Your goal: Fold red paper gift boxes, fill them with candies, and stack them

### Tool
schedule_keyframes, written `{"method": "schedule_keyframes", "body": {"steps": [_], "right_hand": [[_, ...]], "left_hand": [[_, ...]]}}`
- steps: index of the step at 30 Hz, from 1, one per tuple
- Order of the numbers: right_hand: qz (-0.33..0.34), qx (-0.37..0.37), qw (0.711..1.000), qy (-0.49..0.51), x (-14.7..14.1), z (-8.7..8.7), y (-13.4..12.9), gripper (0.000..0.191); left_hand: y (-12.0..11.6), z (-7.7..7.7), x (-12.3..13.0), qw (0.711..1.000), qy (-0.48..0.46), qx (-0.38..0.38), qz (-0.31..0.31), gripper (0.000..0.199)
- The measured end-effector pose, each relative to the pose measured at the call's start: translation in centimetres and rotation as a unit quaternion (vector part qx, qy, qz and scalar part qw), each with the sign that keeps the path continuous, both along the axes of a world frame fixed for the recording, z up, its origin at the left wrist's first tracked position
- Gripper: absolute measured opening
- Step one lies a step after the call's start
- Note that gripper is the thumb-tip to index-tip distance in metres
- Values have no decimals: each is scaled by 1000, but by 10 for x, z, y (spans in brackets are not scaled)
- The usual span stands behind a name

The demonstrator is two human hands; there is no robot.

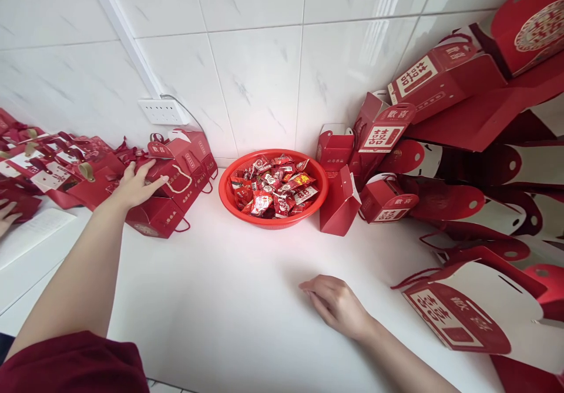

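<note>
My left hand (137, 186) rests with its fingers spread on the stacked closed red boxes (158, 217) at the left, which have cord handles. Nothing is gripped in it. Over the white table (211, 299), right of the middle, my right hand (337, 305) has its fingers curled together; whether they hold anything is hidden. Between and beyond my hands sits a red plastic basket (224, 190) full of red wrapped packets (282, 187). A red box (340, 205) stands close against the basket's right side.
Open red and white boxes (480, 305) are piled along the right side. More red boxes (66, 167) crowd the far left, where another person's hand (7, 215) shows at the edge. Behind is a tiled wall with a white socket (163, 111).
</note>
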State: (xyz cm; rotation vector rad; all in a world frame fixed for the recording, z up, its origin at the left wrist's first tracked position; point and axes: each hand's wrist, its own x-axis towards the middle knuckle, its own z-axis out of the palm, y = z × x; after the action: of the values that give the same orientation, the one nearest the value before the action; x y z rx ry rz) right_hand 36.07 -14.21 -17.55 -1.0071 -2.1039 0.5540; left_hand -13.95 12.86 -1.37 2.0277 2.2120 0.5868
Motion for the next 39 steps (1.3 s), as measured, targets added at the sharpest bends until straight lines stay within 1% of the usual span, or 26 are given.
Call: {"method": "schedule_keyframes", "body": {"steps": [2, 4, 6, 7, 9, 11, 12, 14, 16, 18, 19, 20, 21, 22, 23, 24, 25, 26, 28, 30, 32, 34, 37, 39], "right_hand": [[-1, 8, 1000, 0, -1, 2, 0, 25], [-4, 18, 1000, -1, -1, 3, -1, 25], [-5, 28, 1000, -6, -2, 5, -1, 24], [-6, 33, 999, -9, -2, 5, -1, 24], [-5, 45, 999, -17, -3, 7, -1, 24], [-5, 63, 998, -29, -5, 9, 0, 24], [-6, 73, 997, -37, -5, 11, 1, 24], [-5, 95, 994, -61, -5, 17, 4, 24], [4, 118, 988, -96, -1, 27, 8, 24], [12, 146, 981, -129, 7, 43, 14, 25], [3, 163, 977, -136, 12, 53, 17, 25], [-23, 170, 976, -134, 18, 64, 21, 26], [-62, 170, 976, -121, 25, 76, 25, 25], [-118, 168, 974, -99, 32, 87, 30, 24], [-189, 147, 968, -79, 40, 99, 36, 23], [-272, 126, 952, -57, 48, 109, 43, 23], [-366, 103, 924, -37, 56, 118, 50, 25], [-438, 76, 895, -31, 63, 124, 58, 30], [-526, 45, 849, -36, 78, 130, 74, 37], [-582, 50, 807, -85, 90, 127, 89, 38], [-614, 60, 777, -127, 99, 119, 101, 42], [-624, 45, 764, -156, 105, 109, 110, 47], [-622, -27, 759, -192, 109, 95, 116, 54], [-618, -65, 756, -208, 111, 90, 117, 55]], "left_hand": [[2, 0, 3, 1000, 10, 10, 10, 110], [-2, 0, 12, 999, 25, 33, 28, 109], [-12, 3, 28, 995, 46, 78, 33, 103], [-19, 4, 40, 992, 57, 111, 26, 100], [-33, 6, 69, 980, 80, 182, -19, 91], [-48, 6, 103, 969, 88, 223, -63, 86], [-54, 5, 122, 967, 88, 223, -86, 83], [-67, -2, 160, 964, 84, 207, -144, 68], [-82, -16, 199, 953, 93, 169, -236, 57], [-102, -39, 236, 926, 99, 143, -335, 55], [-114, -53, 252, 910, 81, 159, -374, 54], [-126, -68, 267, 889, 59, 166, -422, 53], [-138, -84, 281, 862, 43, 157, -480, 51], [-150, -100, 292, 827, 38, 128, -546, 51], [-159, -114, 302, 795, 45, 75, -601, 52], [-166, -126, 309, 777, 48, 17, -628, 55], [-171, -135, 315, 774, 41, -29, -632, 57], [-174, -141, 319, 771, 35, -67, -633, 60], [-174, -145, 322, 774, 15, -111, -623, 62], [-170, -144, 322, 776, -2, -125, -619, 62], [-168, -142, 320, 780, -7, -128, -613, 62], [-168, -141, 319, 783, -6, -129, -608, 62], [-169, -142, 317, 784, -11, -127, -608, 62], [-169, -142, 317, 784, -13, -123, -608, 62]]}}
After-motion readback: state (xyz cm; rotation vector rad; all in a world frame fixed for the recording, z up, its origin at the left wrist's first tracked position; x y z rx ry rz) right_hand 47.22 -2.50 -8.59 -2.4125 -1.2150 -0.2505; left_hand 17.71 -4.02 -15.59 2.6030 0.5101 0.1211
